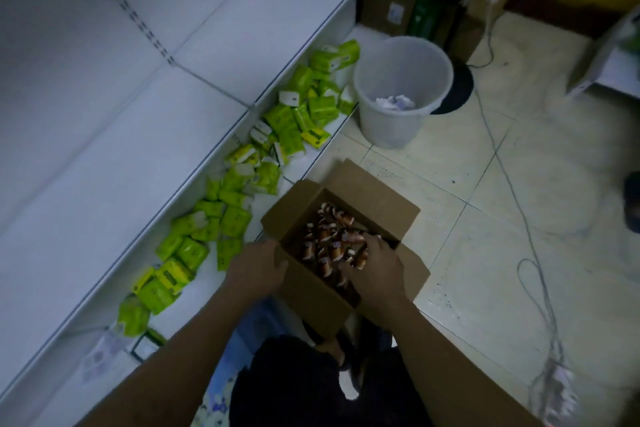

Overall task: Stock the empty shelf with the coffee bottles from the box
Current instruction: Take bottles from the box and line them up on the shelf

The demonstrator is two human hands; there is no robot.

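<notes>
An open cardboard box (367, 198) stands on the floor in front of me, its flaps folded out. Inside lie several small brown coffee bottles (327, 236) with white caps, jumbled on their sides. My left hand (258, 265) grips the box's near-left wall at the rim. My right hand (375, 262) reaches into the box, fingers spread over the bottles at its right side; whether it holds one is hidden. The white shelf (114, 149) runs diagonally on the left, its upper board bare.
Several green tissue packs (294, 121) are strewn along the lowest shelf board. A white waste bin (401, 90) with paper stands beyond the box. Cables (519, 204) trail over the tiled floor at right. Cartons (388, 7) sit at the back.
</notes>
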